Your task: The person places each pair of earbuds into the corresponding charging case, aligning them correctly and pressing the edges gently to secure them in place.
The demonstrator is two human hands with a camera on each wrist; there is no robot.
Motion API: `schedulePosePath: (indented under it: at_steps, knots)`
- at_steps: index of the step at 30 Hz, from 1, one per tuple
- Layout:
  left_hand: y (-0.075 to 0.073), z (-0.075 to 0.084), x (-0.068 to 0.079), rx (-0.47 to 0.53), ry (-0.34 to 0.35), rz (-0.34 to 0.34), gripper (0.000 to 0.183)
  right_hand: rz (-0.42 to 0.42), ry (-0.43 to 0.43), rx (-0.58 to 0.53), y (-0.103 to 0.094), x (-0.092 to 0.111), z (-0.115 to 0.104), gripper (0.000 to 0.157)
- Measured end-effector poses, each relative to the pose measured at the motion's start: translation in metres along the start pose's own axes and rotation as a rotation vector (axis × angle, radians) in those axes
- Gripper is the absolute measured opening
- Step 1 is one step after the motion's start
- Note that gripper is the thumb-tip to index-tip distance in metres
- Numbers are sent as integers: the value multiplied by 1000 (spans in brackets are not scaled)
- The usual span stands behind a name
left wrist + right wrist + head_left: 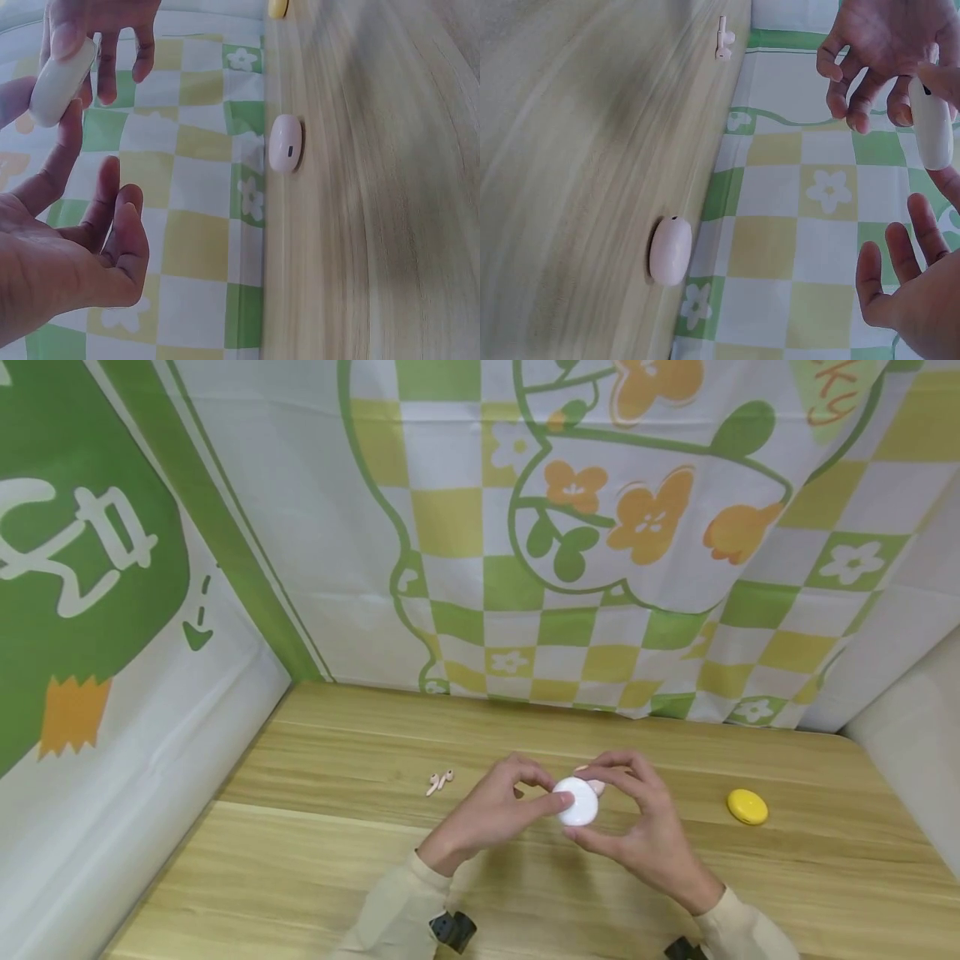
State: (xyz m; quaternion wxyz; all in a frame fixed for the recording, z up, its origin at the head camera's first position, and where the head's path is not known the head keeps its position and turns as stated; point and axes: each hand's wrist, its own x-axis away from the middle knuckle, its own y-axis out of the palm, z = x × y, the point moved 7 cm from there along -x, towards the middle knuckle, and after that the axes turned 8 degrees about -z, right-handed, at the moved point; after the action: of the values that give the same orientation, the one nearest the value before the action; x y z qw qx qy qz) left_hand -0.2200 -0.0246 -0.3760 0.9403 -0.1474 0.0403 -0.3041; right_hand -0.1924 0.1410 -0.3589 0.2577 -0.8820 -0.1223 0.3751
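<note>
Both hands hold a white, rounded earbud case above the wooden table. My left hand pinches it between thumb and index finger, the thumb lying on its face; the other fingers are bent away from it. From the opposite side, my right hand grips the edge with its thumb low and a finger at the top. A small dark port shows on the white case in the right wrist view. Beyond it on the table lies a pink earbud case, partly hidden in the head view.
Two pale pink earbuds lie on the table left of the hands. A yellow round case rests to the right. A checked, flowered cloth hangs along the table's back edge, and a green and white sheet borders the left side.
</note>
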Motion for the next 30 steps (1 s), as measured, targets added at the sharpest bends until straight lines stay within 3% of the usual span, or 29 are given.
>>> schedulePosePath:
  at_steps: [7,19,24,30]
  knots:
    - [-10,0,4,-57,38,44,32,11,76,21,-9,6,14,63]
    - [-43,-9,19,-83,47,182,25,-29,497,95,-37,39,93,44]
    - [-52,-11,22,-87,37,209,26,-58,633,131,-51,53,121,52]
    - [-64,-16,27,-81,30,247,26,-120,733,195,-61,64,139,60]
